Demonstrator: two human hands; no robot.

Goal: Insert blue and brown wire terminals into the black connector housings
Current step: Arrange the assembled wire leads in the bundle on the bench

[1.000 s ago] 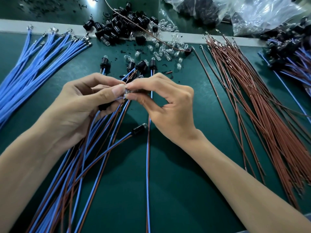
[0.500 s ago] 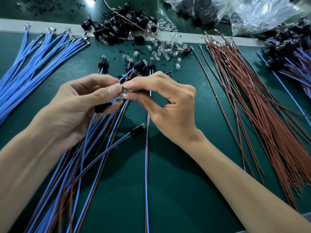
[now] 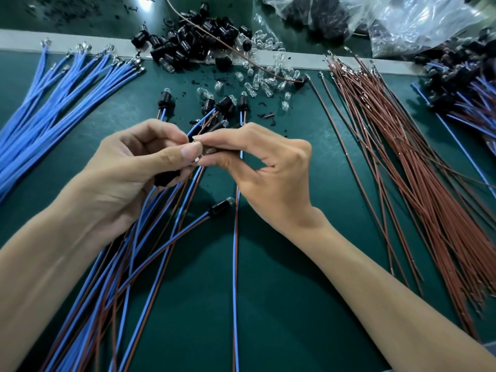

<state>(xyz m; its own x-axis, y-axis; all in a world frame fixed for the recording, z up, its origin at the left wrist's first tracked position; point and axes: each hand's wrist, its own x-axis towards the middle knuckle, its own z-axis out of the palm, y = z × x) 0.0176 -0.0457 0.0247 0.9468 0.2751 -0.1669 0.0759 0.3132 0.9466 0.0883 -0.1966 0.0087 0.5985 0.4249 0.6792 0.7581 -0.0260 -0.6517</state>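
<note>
**On the green bench mat: wire, housing and bulb stock, with two hands working**

Surface: dark green mat (image 3: pixel 281 264), crossed at the far side by a pale strip (image 3: pixel 16 40), with more green bench beyond it.

Far left: loose blue wires (image 3: pixel 53 103), their metal ends towards the strip.

Right: brown wires (image 3: pixel 402 157), fanned out, their ends likewise towards the strip.

Far centre: heap of black connector housings (image 3: pixel 188 47) lying across the strip. Clear glass bulbs (image 3: pixel 265 76) are scattered just beside it.

Far right: clear plastic bags (image 3: pixel 416 20) holding dark parts. Near them, at the right edge, is a heap of wired housings (image 3: pixel 461 84).

Centre: blue-and-brown wire pairs (image 3: pixel 134 264) run under the left forearm, several ending in housings fitted with bulbs. Black crumbs lie around them.

Hands: both are raised over the pairs and hide part of them.
- Left hand (image 3: pixel 128 178): fingers curled, holding a black housing (image 3: pixel 166 178) in its lower fingers, with the thumb tip meeting the right hand.
- Right hand (image 3: pixel 268 178): thumb and forefinger pinch a wire terminal (image 3: pixel 197 159), and the other fingers are bent.
</note>
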